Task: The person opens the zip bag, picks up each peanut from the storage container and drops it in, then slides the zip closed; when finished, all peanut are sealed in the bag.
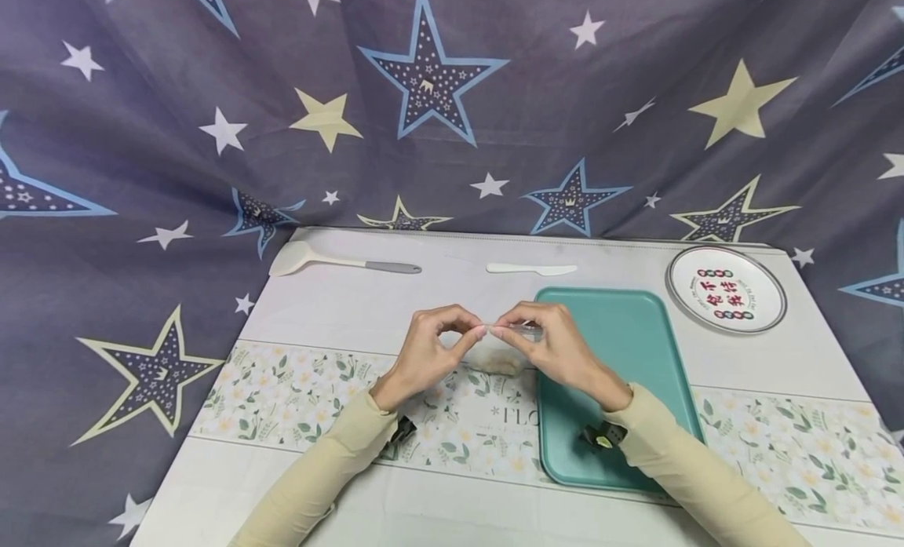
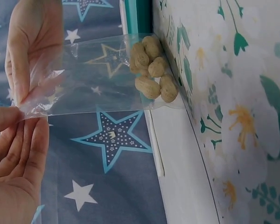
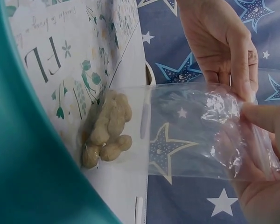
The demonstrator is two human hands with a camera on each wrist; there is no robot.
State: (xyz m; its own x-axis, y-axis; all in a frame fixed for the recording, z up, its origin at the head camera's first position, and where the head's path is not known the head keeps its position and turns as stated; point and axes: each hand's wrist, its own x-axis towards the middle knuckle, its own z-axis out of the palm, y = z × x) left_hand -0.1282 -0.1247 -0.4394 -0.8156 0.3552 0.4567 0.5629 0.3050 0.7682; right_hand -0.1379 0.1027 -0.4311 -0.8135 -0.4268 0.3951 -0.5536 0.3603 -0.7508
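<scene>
A clear plastic zip bag (image 2: 84, 79) hangs from both hands over the table, with several unshelled peanuts (image 2: 151, 70) gathered at its bottom. My left hand (image 1: 431, 347) pinches the bag's top edge between thumb and fingertips. Right beside it, my right hand (image 1: 558, 347) pinches the same edge, the two sets of fingertips almost meeting. In the right wrist view the peanuts (image 3: 109, 130) hang close to the tabletop, next to the rim of the teal tray (image 3: 32, 116). The bag's top edge is partly hidden behind the fingers.
Under the right forearm lies the teal tray (image 1: 628, 319). A white plate (image 1: 726, 288) with red characters sits at the back right. Along the back lie a white knife (image 1: 531, 269) and a white spoon (image 1: 339, 260) with a grey handle. A floral strip (image 1: 297, 390) crosses the table.
</scene>
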